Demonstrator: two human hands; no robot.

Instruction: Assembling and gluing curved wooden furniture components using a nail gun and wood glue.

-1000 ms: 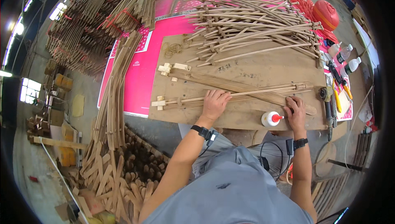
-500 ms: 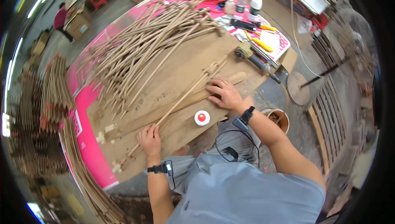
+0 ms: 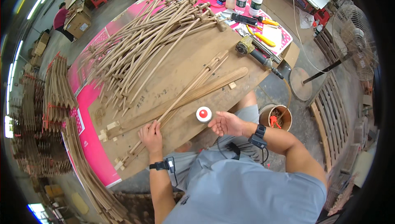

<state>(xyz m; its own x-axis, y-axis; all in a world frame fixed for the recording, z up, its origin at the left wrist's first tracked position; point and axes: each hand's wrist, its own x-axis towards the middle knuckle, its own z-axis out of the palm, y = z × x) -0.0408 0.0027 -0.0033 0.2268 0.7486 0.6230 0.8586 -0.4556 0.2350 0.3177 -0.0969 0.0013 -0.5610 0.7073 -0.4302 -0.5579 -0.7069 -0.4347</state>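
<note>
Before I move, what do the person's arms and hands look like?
The left hand and right hand are bare, without gloves. Each has a black wrist strap with a small dark box and thin black cable. The grey-blue fabric shirt has short sleeves.

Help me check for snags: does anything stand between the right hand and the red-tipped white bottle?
Nothing visible does: the open right hand is close beside the white bottle, on its right.

clear passage over bare cardboard [image 3: 185, 62] between rod pile [image 3: 158, 36] and crossed slats [image 3: 214, 84], white bottle [image 3: 203, 115] standing between the 2 hands [image 3: 227, 124]
</note>
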